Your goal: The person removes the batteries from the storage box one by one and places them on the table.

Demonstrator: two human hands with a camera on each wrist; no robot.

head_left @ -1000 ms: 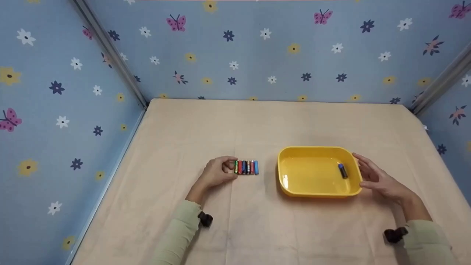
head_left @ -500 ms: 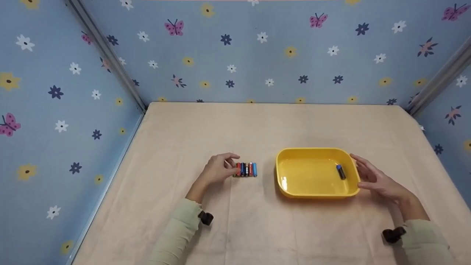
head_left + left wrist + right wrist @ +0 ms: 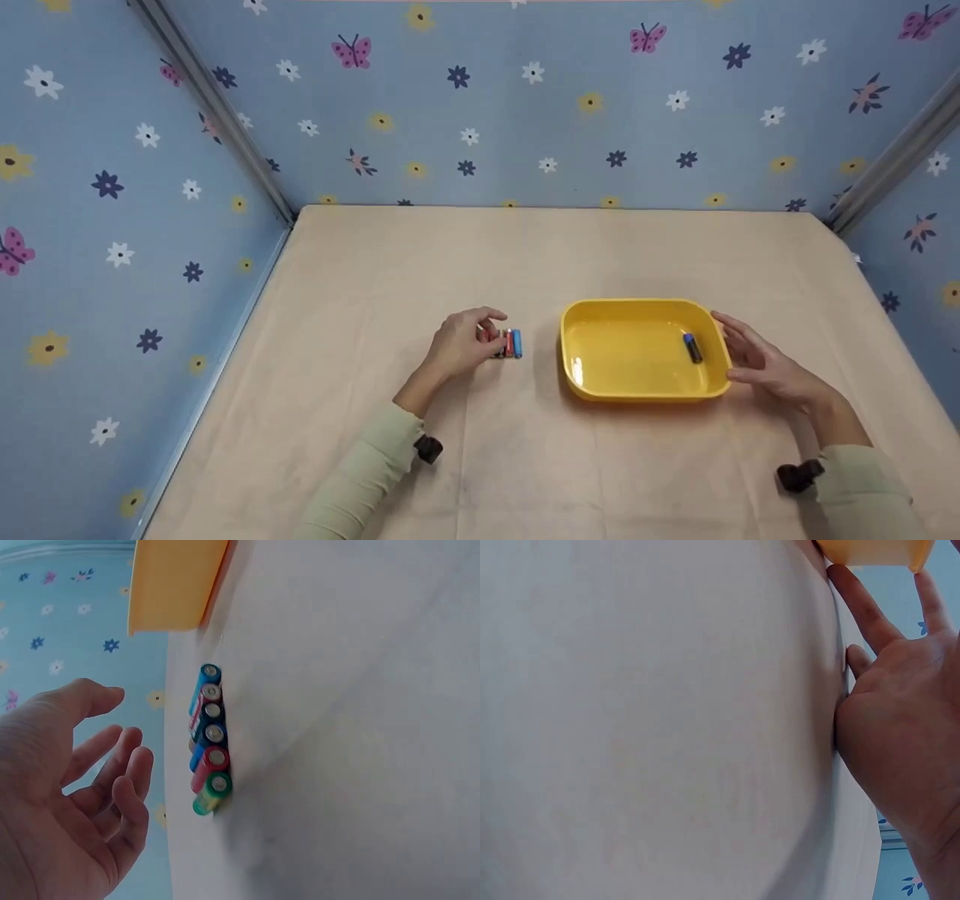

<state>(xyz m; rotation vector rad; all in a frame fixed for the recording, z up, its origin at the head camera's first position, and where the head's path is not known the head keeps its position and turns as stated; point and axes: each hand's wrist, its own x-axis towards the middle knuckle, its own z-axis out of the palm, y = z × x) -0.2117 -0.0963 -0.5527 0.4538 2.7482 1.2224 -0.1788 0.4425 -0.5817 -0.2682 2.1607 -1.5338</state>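
In the head view, my left hand [image 3: 459,346] hovers over a row of several small batteries [image 3: 513,343] and hides the left part of the row. The left wrist view shows those batteries [image 3: 213,733] side by side in green, red, blue and dark colours. That hand [image 3: 71,787] is apart from them there, its fingers loosely bent around nothing. At the right end of a yellow plastic tub [image 3: 622,349], my right hand [image 3: 780,373] touches the wall with spread fingers. Seen from the right wrist, its fingertips meet the tub [image 3: 874,550]. One dark battery with a blue end [image 3: 692,349] lies inside the tub.
A beige cloth [image 3: 420,255] covers the table. Blue flowered panels [image 3: 525,105] stand behind it and on both sides, with grey metal posts [image 3: 217,112] at the corners. The tub stands right of the battery row, with a gap between them.
My left hand has shifted right, from the row's left end to above the batteries, covering more of them. The right hand stays at the tub. The head view has shifted slightly.
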